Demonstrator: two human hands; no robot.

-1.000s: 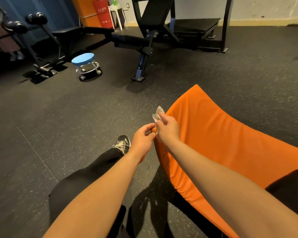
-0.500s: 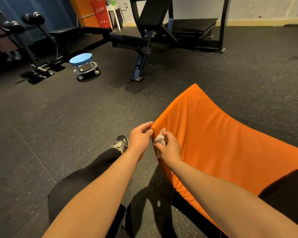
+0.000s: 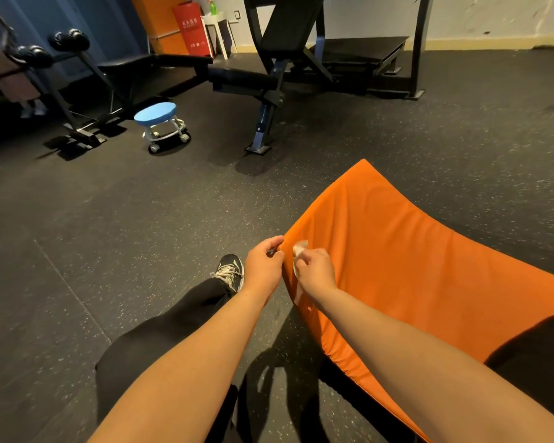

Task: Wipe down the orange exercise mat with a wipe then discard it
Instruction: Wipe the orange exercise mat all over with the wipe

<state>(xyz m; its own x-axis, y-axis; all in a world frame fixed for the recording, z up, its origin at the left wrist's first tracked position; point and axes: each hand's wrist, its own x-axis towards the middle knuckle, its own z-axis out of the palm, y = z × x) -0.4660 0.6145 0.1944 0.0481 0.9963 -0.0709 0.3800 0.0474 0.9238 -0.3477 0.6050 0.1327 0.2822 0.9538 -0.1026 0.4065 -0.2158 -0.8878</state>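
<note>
Pinching the edge of the orange mat [image 3: 429,266], left hand [image 3: 263,266]; right hand [image 3: 317,271] gripping a wipe [image 3: 299,246] against it.

The mat [image 3: 413,266] is bright orange, thick and padded, and lies on the floor with its left edge raised and faintly wrinkled. The wipe [image 3: 299,249] is small, white and crumpled, pinched by the right hand [image 3: 317,271] against that raised edge.

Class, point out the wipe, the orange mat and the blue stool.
wipe [image 3: 300,247], head view, on its white upper corner.
orange mat [image 3: 413,266], head view, on its bare top surface.
blue stool [image 3: 155,112], head view, on its round seat.
</note>
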